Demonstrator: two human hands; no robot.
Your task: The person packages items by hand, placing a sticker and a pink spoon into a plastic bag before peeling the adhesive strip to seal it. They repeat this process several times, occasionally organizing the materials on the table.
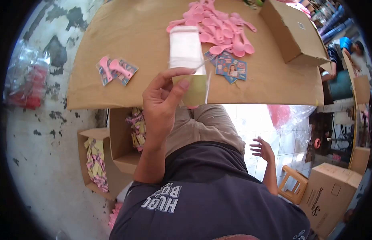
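Note:
My left hand [164,98] is raised over the near edge of the table, thumb and fingers pinching a clear plastic packet with an olive-yellow card [197,90] in it. A bit of pink shows at the packet's lower end. Behind it lies a white stack of what look like plastic sleeves [186,46]. My right hand [263,149] hangs low beside my body, fingers spread, holding nothing. Blue printed cards [234,68] lie right of the packet. A heap of pink spoons [218,26] covers the table's far middle. Two pink spoons [121,69] rest on printed cards at the left.
An upturned cardboard box [298,36] stands at the table's right. Below on the left, open boxes [122,152] hold several filled packets [97,166]. A wooden stool [292,184] and a closed carton [328,196] stand at lower right. Another person [334,56] is at far right.

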